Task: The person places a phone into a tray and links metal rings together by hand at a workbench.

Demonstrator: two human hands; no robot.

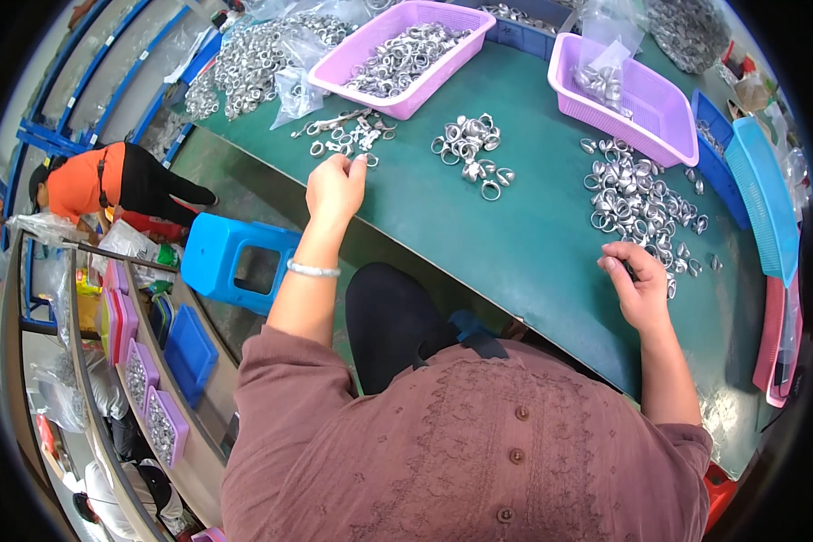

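My left hand point(336, 188) is closed, thumb and fingers drawn together at the table's near edge, beside a small group of silver rings point(363, 135). Whatever its fingertips may hold is hidden. My right hand point(640, 287) is curled at the near side of a larger heap of silver rings point(625, 203). Its fingers are bent in toward the thumb, and I cannot make out what is between them. Between the two hands, farther back, lies a middle pile of silver rings point(468, 137). All of these lie loose on the green tabletop point(506, 235).
A pink basket of rings point(405, 107) and a second pink basket point(673, 135) holding a plastic bag stand at the back. Blue and pink baskets line the right edge. A blue stool point(210, 257) stands at left, near a bending person in orange point(86, 185).
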